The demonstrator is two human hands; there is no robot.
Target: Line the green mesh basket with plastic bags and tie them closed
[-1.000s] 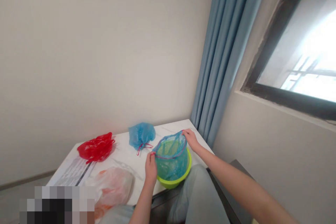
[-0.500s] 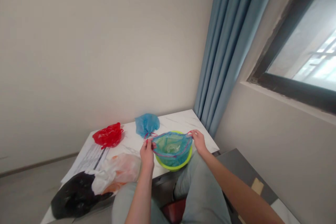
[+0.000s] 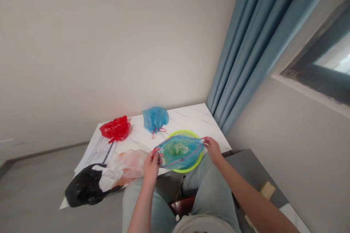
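A translucent blue drawstring bag (image 3: 187,160) with a pink-red edge is stretched between my two hands, its mouth facing up. My left hand (image 3: 151,164) pinches the left end of its rim, and my right hand (image 3: 213,149) grips the right end by the red drawstring. The bag lies over a yellow-green plastic basket (image 3: 182,132), whose rim shows behind and in front. Something pale green shows inside the bag; its kind is unclear. A second blue bag (image 3: 155,118), drawn in at its red string, sits behind my left hand.
On the white marbled table (image 3: 191,114) lie a red plastic bag (image 3: 116,129), a printed sheet (image 3: 95,154), a pale clear bag (image 3: 131,164) and a black bag (image 3: 86,185). A blue curtain (image 3: 246,54) hangs at the right. A grey surface (image 3: 246,167) adjoins the table there.
My hands have pulled the bag's mouth wider and flatter, the left end sinking lower. More of the basket's back rim shows. The camera view has shifted slightly.
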